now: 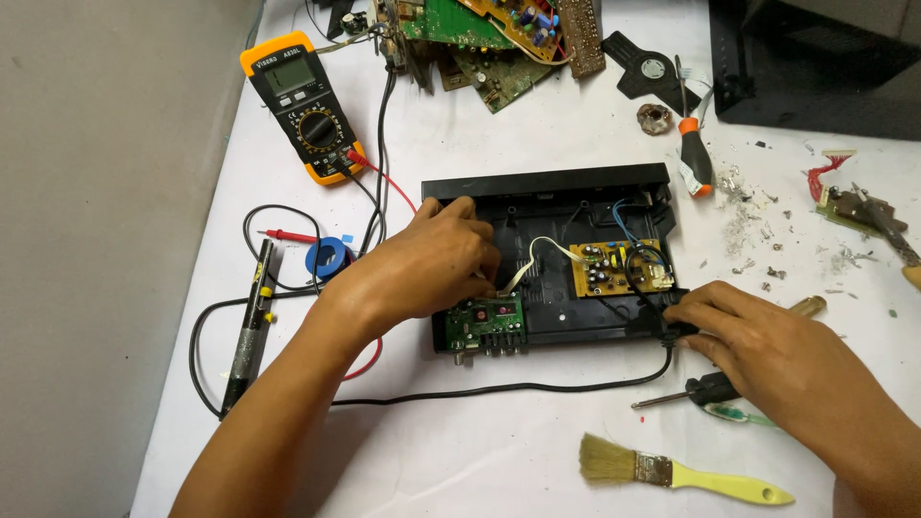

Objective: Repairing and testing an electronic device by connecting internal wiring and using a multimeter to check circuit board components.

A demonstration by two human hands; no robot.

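An opened black plastic device case [576, 182] lies on the white table. Inside it sit a green circuit board [484, 321] at the front left and a yellow circuit board [604, 267] at the right, joined by a white ribbon cable [535, 251]. My left hand [422, 264] rests over the case's left part, fingertips touching the green board near the ribbon cable. My right hand [758, 336] grips the black power cable [499, 388] where it enters the case's front right corner.
An orange multimeter [305, 105] with red and black leads lies at the back left, a soldering iron [247, 331] at the left, and blue tape [329, 257]. A yellow-handled brush [681, 472], screwdrivers [696, 153], loose circuit boards [489, 38] and small debris surround the case.
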